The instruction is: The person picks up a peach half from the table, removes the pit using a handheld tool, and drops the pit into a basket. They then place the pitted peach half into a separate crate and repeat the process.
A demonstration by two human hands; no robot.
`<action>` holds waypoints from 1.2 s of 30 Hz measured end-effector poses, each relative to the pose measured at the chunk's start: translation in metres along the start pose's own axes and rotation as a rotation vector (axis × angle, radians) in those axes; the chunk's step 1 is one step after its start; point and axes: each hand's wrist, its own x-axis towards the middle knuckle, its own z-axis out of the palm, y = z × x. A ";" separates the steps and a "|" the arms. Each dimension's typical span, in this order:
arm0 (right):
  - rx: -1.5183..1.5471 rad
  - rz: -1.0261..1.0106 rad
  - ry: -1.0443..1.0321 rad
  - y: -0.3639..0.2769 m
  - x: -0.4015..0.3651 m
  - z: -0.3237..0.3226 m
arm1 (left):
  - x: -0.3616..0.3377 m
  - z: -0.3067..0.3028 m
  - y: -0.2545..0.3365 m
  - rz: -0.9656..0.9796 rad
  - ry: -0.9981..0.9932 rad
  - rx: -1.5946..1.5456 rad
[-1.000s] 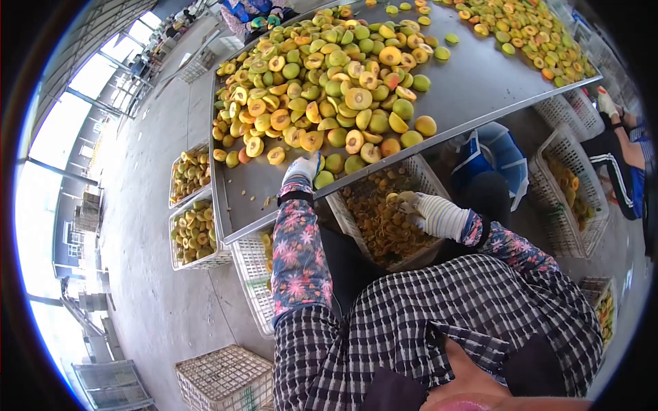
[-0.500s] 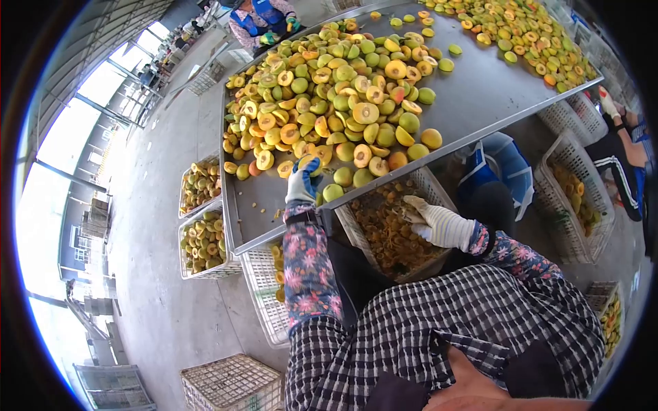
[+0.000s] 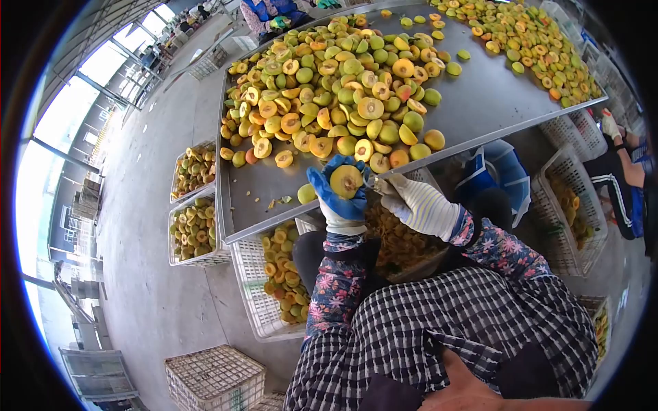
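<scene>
My left hand (image 3: 337, 198), in a white glove with a blue palm, cups a peach half (image 3: 346, 181) with its cut face up, above the near edge of the metal table (image 3: 253, 198). Beside it, the fingers of my right hand (image 3: 419, 207), in a striped white glove, are closed around a small metal tool (image 3: 373, 183). The tool's tip lies close to the fruit's edge; its exact shape is hard to make out. A greenish peach (image 3: 307, 194) lies on the table just left of my left hand. Many halved peaches (image 3: 329, 103) are heaped beyond.
Below my hands stands a crate of brownish scraps (image 3: 404, 240). A white crate of peach halves (image 3: 250, 288) is at my left, with more crates (image 3: 199, 229) past it. A blue bin (image 3: 504, 171) stands at right. Co-workers (image 3: 271, 17) are across the table and at far right.
My left hand has come back from the heap and now holds a peach half. My right hand has risen from over the scrap crate to meet it, the metal tool now showing.
</scene>
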 end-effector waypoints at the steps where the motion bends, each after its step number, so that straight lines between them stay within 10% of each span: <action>1: -0.062 -0.011 -0.002 0.003 0.000 0.002 | -0.002 0.000 -0.005 0.026 -0.015 0.068; 7: -0.307 -0.087 0.006 0.010 0.001 0.014 | -0.017 0.005 -0.024 0.315 -0.150 0.539; 23: -0.408 0.065 -0.356 0.023 -0.016 0.015 | -0.025 0.002 -0.014 0.000 0.020 0.576; 26: -0.463 -0.070 -0.434 0.038 -0.012 0.014 | -0.027 -0.002 -0.014 0.119 -0.107 0.751; 29: -1.236 -0.689 -0.312 0.061 -0.008 0.018 | -0.025 -0.009 -0.024 0.390 -0.184 0.933; 32: 0.400 0.316 -0.235 0.026 -0.012 0.028 | -0.027 0.002 -0.030 0.348 -0.087 0.628; 36: -0.085 -0.097 -0.396 0.057 -0.024 0.036 | -0.022 -0.013 -0.021 0.070 -0.010 0.464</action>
